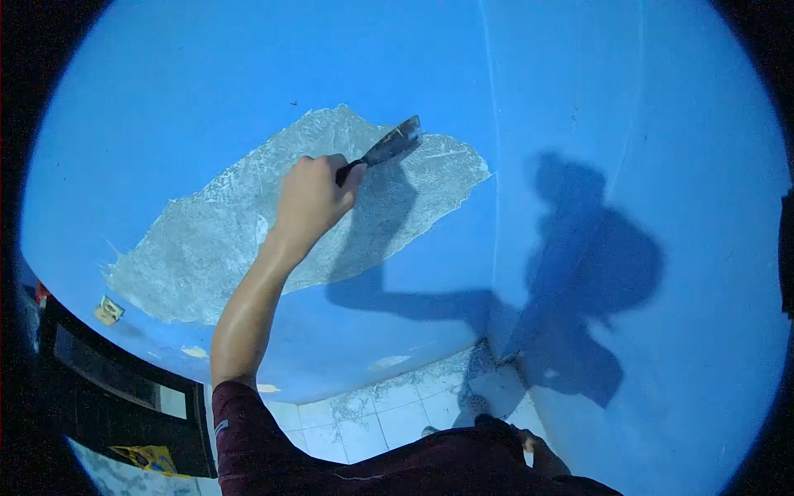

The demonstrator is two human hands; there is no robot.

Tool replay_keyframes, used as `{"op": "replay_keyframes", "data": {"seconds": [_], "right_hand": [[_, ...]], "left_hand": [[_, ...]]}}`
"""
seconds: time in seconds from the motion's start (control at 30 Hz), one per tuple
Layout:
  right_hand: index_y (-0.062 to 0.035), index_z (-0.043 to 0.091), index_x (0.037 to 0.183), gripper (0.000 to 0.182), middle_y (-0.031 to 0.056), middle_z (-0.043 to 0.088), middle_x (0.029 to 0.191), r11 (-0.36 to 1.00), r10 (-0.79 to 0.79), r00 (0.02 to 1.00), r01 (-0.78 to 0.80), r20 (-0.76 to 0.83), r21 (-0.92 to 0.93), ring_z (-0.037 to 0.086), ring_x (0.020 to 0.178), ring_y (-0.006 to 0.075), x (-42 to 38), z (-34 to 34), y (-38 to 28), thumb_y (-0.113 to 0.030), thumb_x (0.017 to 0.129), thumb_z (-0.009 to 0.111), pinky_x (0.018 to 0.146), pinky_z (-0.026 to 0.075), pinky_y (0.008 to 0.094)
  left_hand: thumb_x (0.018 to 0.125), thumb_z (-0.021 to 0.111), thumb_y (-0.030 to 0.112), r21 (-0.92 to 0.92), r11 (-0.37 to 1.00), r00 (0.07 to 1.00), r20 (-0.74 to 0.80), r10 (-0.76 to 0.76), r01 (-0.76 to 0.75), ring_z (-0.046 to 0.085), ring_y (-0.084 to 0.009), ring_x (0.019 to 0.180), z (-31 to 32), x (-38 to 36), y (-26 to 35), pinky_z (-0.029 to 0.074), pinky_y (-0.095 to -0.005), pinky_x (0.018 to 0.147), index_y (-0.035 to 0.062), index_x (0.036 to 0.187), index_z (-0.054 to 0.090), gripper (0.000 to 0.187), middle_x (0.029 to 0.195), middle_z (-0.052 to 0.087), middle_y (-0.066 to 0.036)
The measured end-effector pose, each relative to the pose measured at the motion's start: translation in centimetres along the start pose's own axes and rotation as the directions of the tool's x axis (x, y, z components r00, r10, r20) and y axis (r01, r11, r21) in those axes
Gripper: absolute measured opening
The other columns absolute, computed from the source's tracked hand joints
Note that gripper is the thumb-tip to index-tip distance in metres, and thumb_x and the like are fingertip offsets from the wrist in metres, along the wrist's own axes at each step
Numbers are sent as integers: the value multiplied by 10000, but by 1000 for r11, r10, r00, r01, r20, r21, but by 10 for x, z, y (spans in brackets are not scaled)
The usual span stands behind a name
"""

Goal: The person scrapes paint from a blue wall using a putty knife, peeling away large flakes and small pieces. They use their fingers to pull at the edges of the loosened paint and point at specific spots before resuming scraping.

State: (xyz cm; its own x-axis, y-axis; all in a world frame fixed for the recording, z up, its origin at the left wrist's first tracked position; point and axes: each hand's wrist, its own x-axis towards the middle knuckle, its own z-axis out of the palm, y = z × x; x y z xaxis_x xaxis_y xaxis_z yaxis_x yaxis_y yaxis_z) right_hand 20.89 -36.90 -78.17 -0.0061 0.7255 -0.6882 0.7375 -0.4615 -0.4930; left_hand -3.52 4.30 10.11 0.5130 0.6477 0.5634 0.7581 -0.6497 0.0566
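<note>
My left hand is closed around the dark handle of a scraper, whose wide metal blade points up and to the right. The blade lies over the upper right part of a bare grey patch on the blue wall. Whether its edge touches the wall is hard to tell. Rough, torn paint edges border the patch. Low at my right side, my right hand shows only in part beside my dark shirt; its fingers are mostly hidden.
A wall corner runs down right of the patch, with my shadow on the adjoining wall. Below, debris lies on white floor tiles near my feet. At lower left are a wall socket, dark furniture and a yellow item.
</note>
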Motion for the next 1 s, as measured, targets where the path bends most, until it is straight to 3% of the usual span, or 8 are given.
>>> {"op": "replay_keyframes", "data": {"seconds": [0.3, 0.37, 0.4, 0.43, 0.53, 0.7, 0.83, 1.0], "right_hand": [[-72, 682, 1204, 445, 142, 698, 1151, 891, 211, 905, -334, 370, 309, 659, 1036, 289, -75, -158, -162, -431, 969, 561, 945, 501, 457], [-37, 683, 1126, 397, 118, 694, 1136, 820, -319, 947, 291, -28, 492, 653, 1027, 284, -71, -192, -195, -388, 967, 590, 921, 499, 431], [-20, 666, 1115, 357, 119, 705, 1081, 886, -349, 873, 426, -342, 183, 666, 986, 294, -65, -209, -225, -338, 977, 582, 862, 512, 442], [-17, 648, 1161, 346, 151, 696, 1092, 931, -261, 904, 329, -338, 160, 661, 1012, 319, -100, -258, -288, -303, 974, 589, 885, 505, 451], [12, 603, 1253, 390, 207, 670, 1136, 753, -386, 451, 658, -804, 8, 631, 1075, 391, -132, -321, -390, -236, 953, 628, 945, 485, 450], [16, 466, 1401, 515, 270, 553, 1275, 587, -542, -106, 663, -834, -466, 544, 1153, 462, -205, -456, -544, -114, 929, 626, 981, 463, 479], [-11, 465, 1415, 576, 223, 503, 1371, 571, -603, -318, 469, -732, -674, 498, 1264, 408, -241, -532, -616, -116, 881, 652, 1024, 455, 458], [38, 476, 1382, 525, 210, 501, 1395, 577, -705, -387, 174, -594, -798, 479, 1329, 349, -235, -554, -637, -72, 878, 573, 1074, 446, 414]], "left_hand": [[906, 661, 267, -7, 999, 998, -54, 33, -33, 613, -450, 626, 35, -21, 7, 491, -507, 608, 1, 736, 655, 316, 624, 608, -235], [914, 643, 250, -98, 995, 997, -79, 12, -20, 599, -431, 565, 53, -48, -1, 477, -504, 581, -13, 742, 634, 314, 611, 584, -236], [932, 623, 225, -230, 973, 998, -59, -18, 4, 581, -364, 514, 61, -62, -6, 467, -470, 540, -17, 754, 619, 300, 598, 580, -203], [950, 603, 200, -357, 934, 998, -32, -45, 31, 564, -296, 463, 69, -73, -12, 456, -436, 500, -21, 766, 604, 288, 584, 576, -171], [988, 562, 165, -667, 706, 969, 119, -216, 239, 517, -144, 459, 88, -96, -27, 416, -336, 443, -14, 824, 592, 244, 596, 554, -72], [983, 550, 125, -770, 530, 911, 160, -380, 356, 586, -152, 575, 75, -90, -5, 441, -329, 544, -37, 837, 590, 222, 651, 614, -89], [1017, 538, 156, -739, 646, 938, -56, -342, 192, 491, -85, 468, 88, -83, 3, 360, -257, 378, -15, 903, 591, 212, 634, 546, -20], [1017, 536, 145, -890, 376, 923, 114, -368, 260, 493, -101, 450, 80, -79, 20, 386, -267, 379, -8, 867, 577, 218, 624, 538, -27]]}}
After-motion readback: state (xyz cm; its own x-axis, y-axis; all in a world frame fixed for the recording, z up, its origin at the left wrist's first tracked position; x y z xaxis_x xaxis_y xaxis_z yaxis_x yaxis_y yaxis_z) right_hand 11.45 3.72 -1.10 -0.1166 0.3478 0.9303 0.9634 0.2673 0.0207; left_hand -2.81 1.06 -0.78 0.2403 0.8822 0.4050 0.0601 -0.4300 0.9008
